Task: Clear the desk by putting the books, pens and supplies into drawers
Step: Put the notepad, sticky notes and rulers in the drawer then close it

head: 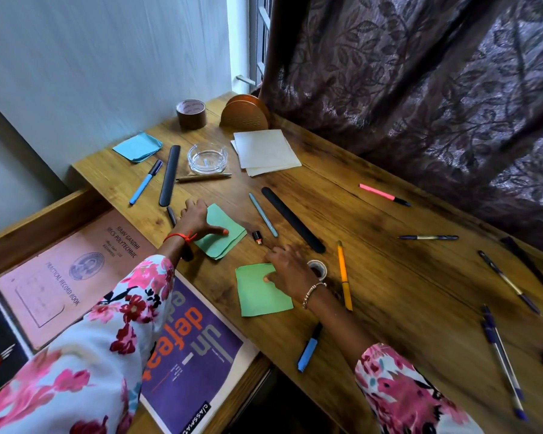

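The left hand (198,219) lay on the left edge of a stack of green paper (224,238) near the middle of the desk (389,277). Its thumb stretched flat across the top sheet and the other fingers bent over the far left corner. Whether they had hooked under the stack could not be told. The right hand (290,270), blurred, rested on the far edge of a second green sheet (259,297) nearer the front. Its thumb tip pressed the paper and its fingers were loosely spread over the wood beyond.

A small tape roll (318,269) sat just right of that hand, beside an orange pen (344,275). A blue marker (309,349) lay near the front edge. Between the two hands were a small black and orange cap (257,237), a grey-blue pen (263,219) and a long black strip (292,219).

Farther back lay blue notes (137,147), a blue pen (146,181), a glass ashtray (207,158), white papers (265,151) and a brown tape roll (191,114). A pink highlighter (383,194) and several dark pens (508,281) lay scattered to the right.

At the left, an open drawer (44,216) held a pink record book (60,283) and a purple notebook (195,355). A patterned curtain (420,89) hung behind the desk and a pale wall (107,57) stood to the left.
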`<state>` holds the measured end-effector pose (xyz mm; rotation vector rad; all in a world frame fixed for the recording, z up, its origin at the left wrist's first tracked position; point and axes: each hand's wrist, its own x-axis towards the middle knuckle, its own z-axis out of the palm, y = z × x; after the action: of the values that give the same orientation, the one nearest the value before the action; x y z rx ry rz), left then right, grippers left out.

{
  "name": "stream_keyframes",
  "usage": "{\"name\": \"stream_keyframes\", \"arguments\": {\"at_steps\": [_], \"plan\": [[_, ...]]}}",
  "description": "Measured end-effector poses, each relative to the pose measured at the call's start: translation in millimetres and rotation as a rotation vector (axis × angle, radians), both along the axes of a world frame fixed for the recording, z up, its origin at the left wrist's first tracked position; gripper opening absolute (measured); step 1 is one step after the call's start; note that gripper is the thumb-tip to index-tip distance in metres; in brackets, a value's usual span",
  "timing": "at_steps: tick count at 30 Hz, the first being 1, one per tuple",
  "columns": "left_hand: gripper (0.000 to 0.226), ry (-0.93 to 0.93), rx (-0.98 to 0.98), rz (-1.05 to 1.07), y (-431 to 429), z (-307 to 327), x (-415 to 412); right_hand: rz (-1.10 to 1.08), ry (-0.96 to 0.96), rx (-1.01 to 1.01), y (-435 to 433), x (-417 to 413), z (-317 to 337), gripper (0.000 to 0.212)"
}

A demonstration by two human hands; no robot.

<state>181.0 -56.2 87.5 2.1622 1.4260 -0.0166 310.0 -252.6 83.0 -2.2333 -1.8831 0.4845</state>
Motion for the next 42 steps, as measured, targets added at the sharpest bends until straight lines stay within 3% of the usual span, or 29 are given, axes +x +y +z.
{"name": "stream_keyframes", "arguments": {"at_steps": [10, 15, 19, 23, 30, 38, 42], "plan": [[0.047, -0.374, -0.055, 0.036, -14, 26, -23, -0.001, -0.014, 0.041, -11, -9, 0, 0.019], [0.034, -0.604, -0.196, 0.121, -44, 48, -55, -0.077, 0.196, 0.131, -27, -21, 11, 0.019], [0.022, -0.829, -0.319, 0.316, -88, 55, -95, -0.189, 0.416, 0.193, -44, -35, 31, 0.023], [0.014, -0.937, -0.423, 0.457, -140, 44, -142, -0.293, 0.603, 0.184, -64, -63, 35, 0.021], [0.022, -0.900, -0.565, 0.633, -207, 23, -208, -0.275, 0.832, 0.163, -98, -140, 23, 0.041], [0.019, -0.855, -0.586, 0.552, -240, 17, -257, -0.310, 0.858, 0.120, -120, -241, 9, 0.039], [0.031, -0.873, -0.525, 0.467, -249, 14, -285, -0.433, 0.898, 0.185, -125, -295, 5, 0.025]]}}
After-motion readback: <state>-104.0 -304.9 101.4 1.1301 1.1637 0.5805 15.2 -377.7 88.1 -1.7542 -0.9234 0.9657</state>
